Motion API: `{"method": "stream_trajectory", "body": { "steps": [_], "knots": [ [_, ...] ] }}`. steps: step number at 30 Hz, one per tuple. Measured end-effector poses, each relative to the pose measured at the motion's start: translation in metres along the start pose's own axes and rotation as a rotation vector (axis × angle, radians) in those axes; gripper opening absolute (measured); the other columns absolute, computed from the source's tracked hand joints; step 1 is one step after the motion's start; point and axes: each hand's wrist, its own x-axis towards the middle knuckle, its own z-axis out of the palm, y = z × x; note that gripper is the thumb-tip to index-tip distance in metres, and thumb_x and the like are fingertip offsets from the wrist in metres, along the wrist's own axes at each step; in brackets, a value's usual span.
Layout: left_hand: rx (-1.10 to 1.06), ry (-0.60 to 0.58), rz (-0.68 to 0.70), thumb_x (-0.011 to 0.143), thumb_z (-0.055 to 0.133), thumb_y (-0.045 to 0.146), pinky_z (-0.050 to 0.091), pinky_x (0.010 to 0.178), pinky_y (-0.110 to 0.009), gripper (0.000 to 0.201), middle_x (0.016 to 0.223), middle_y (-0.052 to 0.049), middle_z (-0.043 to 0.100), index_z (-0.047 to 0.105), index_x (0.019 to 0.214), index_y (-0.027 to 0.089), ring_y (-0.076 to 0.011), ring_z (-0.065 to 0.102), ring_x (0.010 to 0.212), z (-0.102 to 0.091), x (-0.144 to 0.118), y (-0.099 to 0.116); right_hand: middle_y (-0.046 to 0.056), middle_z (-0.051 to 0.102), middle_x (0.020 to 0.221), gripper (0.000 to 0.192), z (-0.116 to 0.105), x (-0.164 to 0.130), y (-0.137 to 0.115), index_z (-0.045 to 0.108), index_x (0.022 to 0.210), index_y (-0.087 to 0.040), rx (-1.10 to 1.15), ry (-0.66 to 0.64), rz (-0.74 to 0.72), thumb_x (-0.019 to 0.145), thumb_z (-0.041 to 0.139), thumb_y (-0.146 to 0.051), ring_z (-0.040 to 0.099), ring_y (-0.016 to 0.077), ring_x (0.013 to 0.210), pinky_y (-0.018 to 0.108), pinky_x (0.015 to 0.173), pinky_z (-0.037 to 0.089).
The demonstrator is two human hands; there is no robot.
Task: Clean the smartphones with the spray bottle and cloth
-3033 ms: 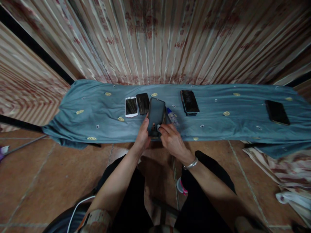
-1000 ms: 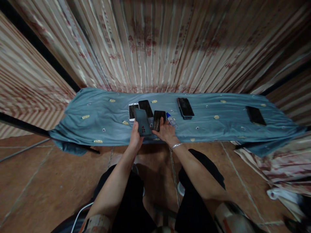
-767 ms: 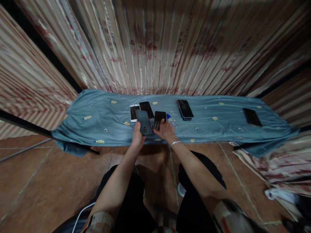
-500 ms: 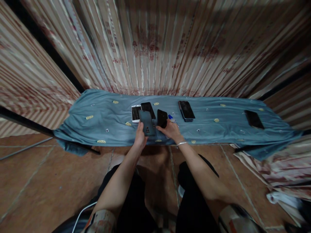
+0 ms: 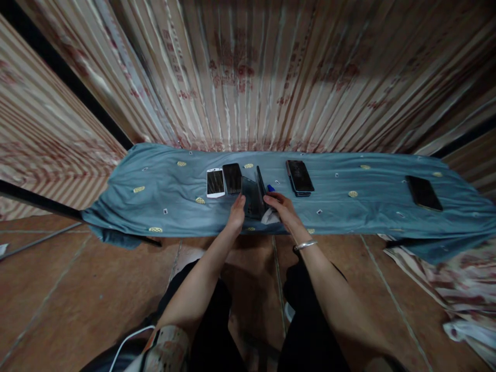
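Note:
My left hand [image 5: 237, 216] grips a dark grey phone case [image 5: 251, 200] by its lower edge, just above the blue-grey cloth [image 5: 163, 199] that covers the table. My right hand [image 5: 283, 209] holds a black phone [image 5: 260, 185] tilted on edge, right against the case's right side. A white wipe [image 5: 270, 218] lies under my right palm. The blue cap of a small bottle [image 5: 270, 188] shows just behind my right fingers; the rest of it is hidden.
A white phone [image 5: 215, 182] and a black phone [image 5: 232, 178] lie side by side left of my hands. Another dark phone [image 5: 299, 177] lies to the right, and one more phone [image 5: 423, 192] near the far right end. Striped curtains hang behind; crumpled fabric lies on the tiled floor at right.
Three seconds ago both hands held one phone. Since then my left hand took the case aside, then brought it back against the phone, which my right hand has tipped onto its edge.

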Motion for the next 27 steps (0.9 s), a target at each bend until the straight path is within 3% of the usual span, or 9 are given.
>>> {"method": "stream_trajectory", "body": {
  "steps": [4, 10, 20, 27],
  "knots": [
    [0.134, -0.002, 0.066, 0.084, 0.067, 0.021, 0.030, 0.119, -0.037, 0.011, 0.118, -0.009, 0.074, 0.073, 0.093, 0.020, -0.0265, 0.048, 0.139, 0.012, 0.006, -0.003, 0.002, 0.073, 0.082, 0.062, -0.013, -0.006, 0.000, 0.070, 0.104, -0.018, 0.074, -0.026, -0.029, 0.058, 0.081, -0.058, 0.070, 0.0209, 0.080, 0.033, 0.077, 0.054],
    [0.322, 0.053, 0.175, 0.085, 0.067, 0.025, 0.027, 0.119, -0.035, 0.032, 0.138, -0.014, 0.062, 0.065, 0.116, 0.017, -0.0262, 0.048, 0.139, 0.023, 0.006, -0.012, 0.004, 0.076, 0.087, 0.062, -0.026, -0.016, -0.004, 0.068, 0.107, -0.018, 0.094, -0.059, -0.056, 0.060, 0.080, -0.057, 0.072, 0.0238, 0.089, 0.036, 0.084, 0.055],
    [0.779, -0.052, 0.243, 0.089, 0.056, 0.028, 0.017, 0.124, -0.042, 0.053, 0.151, -0.018, 0.050, 0.052, 0.138, 0.011, -0.0271, 0.039, 0.145, 0.027, 0.013, -0.015, 0.006, 0.077, 0.092, 0.067, -0.031, -0.025, -0.011, 0.069, 0.107, -0.017, 0.152, -0.050, -0.052, 0.056, 0.084, -0.057, 0.072, 0.0253, 0.093, 0.037, 0.088, 0.055],
    [0.787, -0.058, 0.278, 0.088, 0.058, 0.025, 0.014, 0.126, -0.040, 0.064, 0.161, -0.018, 0.034, 0.042, 0.147, 0.009, -0.0259, 0.026, 0.152, 0.025, 0.007, -0.009, 0.007, 0.077, 0.096, 0.068, -0.027, -0.020, -0.004, 0.069, 0.109, -0.019, 0.125, -0.027, -0.073, 0.058, 0.081, -0.062, 0.071, 0.0268, 0.098, 0.041, 0.094, 0.053]
  ]
}}
